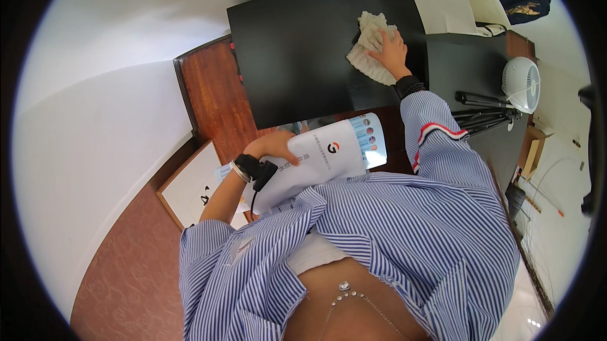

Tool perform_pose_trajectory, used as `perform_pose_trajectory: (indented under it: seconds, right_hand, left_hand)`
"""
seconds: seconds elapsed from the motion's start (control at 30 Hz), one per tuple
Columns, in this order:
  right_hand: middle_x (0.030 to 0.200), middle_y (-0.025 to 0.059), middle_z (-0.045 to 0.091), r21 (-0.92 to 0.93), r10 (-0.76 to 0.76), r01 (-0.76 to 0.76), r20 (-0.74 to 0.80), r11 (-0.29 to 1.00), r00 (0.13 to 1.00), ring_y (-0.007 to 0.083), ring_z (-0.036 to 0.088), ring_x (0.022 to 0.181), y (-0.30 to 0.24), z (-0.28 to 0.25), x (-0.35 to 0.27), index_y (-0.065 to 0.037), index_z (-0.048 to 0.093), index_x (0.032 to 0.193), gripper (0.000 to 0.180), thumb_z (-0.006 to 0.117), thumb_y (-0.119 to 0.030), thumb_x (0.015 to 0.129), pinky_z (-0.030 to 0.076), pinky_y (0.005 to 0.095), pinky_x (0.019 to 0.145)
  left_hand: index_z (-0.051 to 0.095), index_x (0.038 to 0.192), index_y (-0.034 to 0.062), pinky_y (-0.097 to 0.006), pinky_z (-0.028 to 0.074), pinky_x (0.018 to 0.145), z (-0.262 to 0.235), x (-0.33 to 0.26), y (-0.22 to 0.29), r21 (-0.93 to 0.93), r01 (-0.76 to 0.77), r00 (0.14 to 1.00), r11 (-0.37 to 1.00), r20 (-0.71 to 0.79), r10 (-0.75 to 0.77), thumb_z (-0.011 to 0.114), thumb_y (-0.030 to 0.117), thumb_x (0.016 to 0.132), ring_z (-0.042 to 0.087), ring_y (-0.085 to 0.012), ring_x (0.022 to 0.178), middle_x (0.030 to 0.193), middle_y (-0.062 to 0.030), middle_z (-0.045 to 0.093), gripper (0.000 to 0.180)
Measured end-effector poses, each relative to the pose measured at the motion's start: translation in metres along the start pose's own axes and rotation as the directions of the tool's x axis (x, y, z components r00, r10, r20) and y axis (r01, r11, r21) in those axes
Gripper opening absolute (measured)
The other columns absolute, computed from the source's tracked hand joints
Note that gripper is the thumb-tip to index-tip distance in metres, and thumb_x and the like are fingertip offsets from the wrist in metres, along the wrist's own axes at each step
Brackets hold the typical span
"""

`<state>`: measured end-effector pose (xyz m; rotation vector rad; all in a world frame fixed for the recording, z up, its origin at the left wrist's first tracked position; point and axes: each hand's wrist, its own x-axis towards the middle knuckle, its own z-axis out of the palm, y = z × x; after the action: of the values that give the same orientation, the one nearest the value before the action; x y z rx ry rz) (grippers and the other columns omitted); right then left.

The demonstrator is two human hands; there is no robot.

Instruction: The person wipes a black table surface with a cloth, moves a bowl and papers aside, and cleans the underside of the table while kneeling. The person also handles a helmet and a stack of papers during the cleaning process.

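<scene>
My right hand (pixel 392 54) presses down on a crumpled greyish-white cloth (pixel 365 66), its fingers bent over the fabric. The cloth lies on a black tabletop (pixel 297 50), toward its right part. Close to my body, my left hand (pixel 276 146) grips a white printed booklet (pixel 332 151) with a red and black logo, with the fingers over its top edge. Under the booklet, a glossy blue sheet (pixel 374 139) with small round pictures sticks out on the right. What else lies beneath the booklet is hidden.
White tote bags (pixel 446 1) and a dark bag (pixel 522 0) stand at the back right. A small white fan (pixel 521 85) and a folded black tripod (pixel 487 108) are on the right. A framed white board (pixel 193 186) leans at lower left, near a reddish-brown wooden surface (pixel 218 88).
</scene>
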<state>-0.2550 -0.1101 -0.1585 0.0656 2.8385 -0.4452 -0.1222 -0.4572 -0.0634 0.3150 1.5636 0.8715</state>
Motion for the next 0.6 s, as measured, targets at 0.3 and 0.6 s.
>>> perform_pose_trajectory:
  seconds: [0.3, 0.6]
  right_hand:
    - [0.136, 0.0241, 0.01, 0.061, -0.009, 0.012, -0.058, 0.998, 0.998, 0.0425, 0.014, 0.124, -0.014, 0.066, 0.019, -0.025, 0.017, 0.134, 0.088, 0.065, -0.046, 0.064, 0.016, 0.0608, 0.091]
    - [0.137, 0.0149, 0.019, -0.045, -0.636, 0.65, 0.167, 0.759, 0.754, 0.0384, 0.018, 0.125, -0.121, 0.076, 0.062, -0.031, 0.027, 0.131, 0.074, 0.065, -0.029, 0.067, 0.02, 0.0569, 0.093]
  left_hand:
    - [0.057, 0.098, -0.0011, -0.029, 0.046, 0.075, 0.006, -0.022, -0.019, -0.058, 0.02, 0.997, 0.998, -0.072, -0.025, 0.073, 0.026, 0.054, 0.06, -0.024, 0.081, 0.091, -0.0152, 0.061, 0.054]
    - [0.056, 0.099, -0.0011, -0.03, 0.046, 0.073, 0.025, -0.035, -0.034, -0.113, 0.026, 0.991, 0.993, -0.131, -0.041, 0.073, 0.025, 0.053, 0.06, -0.0252, 0.08, 0.09, -0.0161, 0.061, 0.055]
